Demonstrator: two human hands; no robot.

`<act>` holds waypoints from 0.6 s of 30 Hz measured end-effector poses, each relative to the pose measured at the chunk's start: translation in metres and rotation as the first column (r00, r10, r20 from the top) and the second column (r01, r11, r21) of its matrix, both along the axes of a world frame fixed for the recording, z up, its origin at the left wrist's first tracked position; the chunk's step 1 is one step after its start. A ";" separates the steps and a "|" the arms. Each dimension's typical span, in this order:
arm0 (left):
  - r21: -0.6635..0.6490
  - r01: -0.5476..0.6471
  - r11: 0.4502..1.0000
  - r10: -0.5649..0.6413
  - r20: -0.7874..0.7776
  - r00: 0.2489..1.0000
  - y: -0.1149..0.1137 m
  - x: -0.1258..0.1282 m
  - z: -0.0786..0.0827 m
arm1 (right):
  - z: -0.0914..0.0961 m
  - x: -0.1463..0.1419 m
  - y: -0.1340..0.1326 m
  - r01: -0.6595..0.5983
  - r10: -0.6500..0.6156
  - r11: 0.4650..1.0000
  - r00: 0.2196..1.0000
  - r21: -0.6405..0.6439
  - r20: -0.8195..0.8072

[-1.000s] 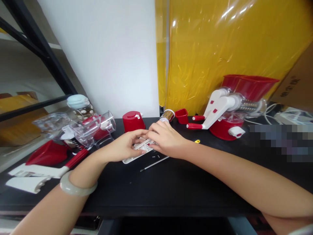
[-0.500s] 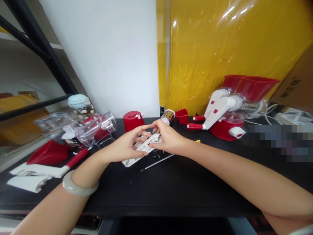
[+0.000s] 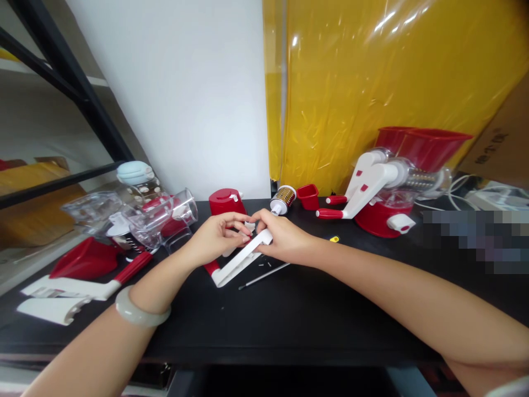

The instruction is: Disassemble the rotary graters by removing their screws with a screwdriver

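Crank [image 3: 242, 261], one, white with red grip: centre of the frame, tilted above the table [image 3: 289, 325]; far end in the right hand [image 3: 285, 237], held between thumb and curled fingers.
Left hand [image 3: 217, 238], one: just left of it, thumb and fingers drawn narrow; whether they grip the small white piece [image 3: 250, 226] between the hands, cannot tell.
Screws [image 3: 270, 265], a few, loose: lower centre, beside the screwdriver [image 3: 264, 277], which lies unheld.

Condition: partial, by judgement. Done: screws are out. Left: crank appears unfastened; whether it is coming apart or going together, cannot tell. Drum [image 3: 283, 197], cup [image 3: 308, 197] and base [image 3: 226, 202] lie separate, centre; second crank [image 3: 97, 290], cover [image 3: 45, 310] and hopper [image 3: 86, 258], left. Grinders [image 3: 382, 218], two, right of frame, look whole.

Changes against half a second ago: crank turned from ribbed inside to smooth edge; red grip now visible; left thumb off the crank; drum's hub uncovered. Screwdriver and screws unmoved.
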State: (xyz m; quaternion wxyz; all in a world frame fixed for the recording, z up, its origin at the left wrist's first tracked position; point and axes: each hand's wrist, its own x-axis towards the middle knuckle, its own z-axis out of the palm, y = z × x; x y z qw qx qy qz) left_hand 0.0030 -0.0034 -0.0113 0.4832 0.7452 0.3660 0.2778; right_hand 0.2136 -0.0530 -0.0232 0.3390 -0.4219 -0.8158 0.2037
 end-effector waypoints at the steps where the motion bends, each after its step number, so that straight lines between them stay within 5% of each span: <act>1: 0.006 -0.018 1.000 0.018 -0.003 1.000 0.001 0.000 -0.001 | 0.000 0.000 0.000 -0.003 0.003 1.000 1.000 0.002 -0.007; 9: 0.130 -0.077 0.989 0.092 -0.111 0.990 0.001 -0.002 0.002 | 0.006 0.002 0.000 -0.118 0.117 0.990 0.993 0.081 0.019; 18: 0.291 0.128 0.948 -0.044 -0.278 0.959 -0.001 -0.002 -0.006 | 0.006 0.005 0.005 -0.145 0.145 0.989 0.987 0.000 -0.071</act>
